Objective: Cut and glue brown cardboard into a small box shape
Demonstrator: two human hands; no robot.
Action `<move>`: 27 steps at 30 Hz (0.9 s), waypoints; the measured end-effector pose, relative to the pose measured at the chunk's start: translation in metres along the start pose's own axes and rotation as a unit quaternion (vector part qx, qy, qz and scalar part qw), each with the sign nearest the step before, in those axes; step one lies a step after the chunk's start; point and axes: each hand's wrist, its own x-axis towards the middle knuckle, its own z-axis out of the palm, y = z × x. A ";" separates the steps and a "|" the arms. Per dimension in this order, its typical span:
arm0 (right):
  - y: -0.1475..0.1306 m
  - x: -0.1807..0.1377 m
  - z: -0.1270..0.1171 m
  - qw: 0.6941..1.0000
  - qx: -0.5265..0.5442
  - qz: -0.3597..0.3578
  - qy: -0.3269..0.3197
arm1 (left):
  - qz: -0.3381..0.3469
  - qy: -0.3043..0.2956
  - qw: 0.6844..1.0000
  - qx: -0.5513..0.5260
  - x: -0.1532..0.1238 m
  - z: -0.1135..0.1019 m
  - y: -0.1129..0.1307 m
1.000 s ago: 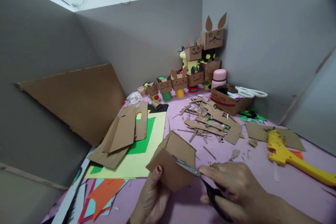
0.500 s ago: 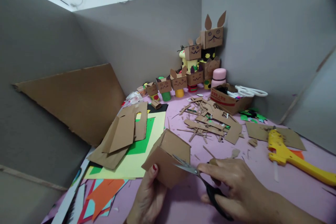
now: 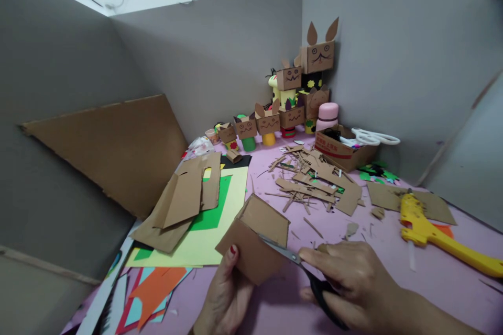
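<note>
My left hand (image 3: 230,293) grips a small brown cardboard box (image 3: 253,254) from below and the left, with the thumb pressed on its near face. Black-handled scissors (image 3: 288,255) are in my right hand (image 3: 349,282), the fingers through the handle loops. Their blades look nearly closed and lie along the box's upper front edge; whether they cut into the card I cannot tell. The box is tilted above the pink tabletop (image 3: 283,309).
Cardboard scraps (image 3: 314,178) lie behind the box. To the right is a yellow glue gun (image 3: 424,225). Cardboard pieces (image 3: 184,193) rest on coloured paper at left. Cardboard animal figures (image 3: 269,123) and an open carton (image 3: 341,152) holding white scissors stand at the back.
The box and my left hand have shifted slightly right. The scissor blades have drawn closer together along the box's edge.
</note>
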 end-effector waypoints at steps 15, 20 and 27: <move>-0.005 0.004 -0.004 1.000 -0.009 0.024 0.004 | 0.001 0.020 0.998 0.057 -0.002 0.005 -0.008; -0.004 0.001 -0.004 0.999 -0.031 0.011 0.015 | -0.004 0.038 0.997 0.067 -0.003 0.005 -0.009; -0.001 -0.003 0.001 0.999 -0.026 -0.022 0.027 | -0.010 0.050 0.997 0.054 -0.005 0.008 -0.010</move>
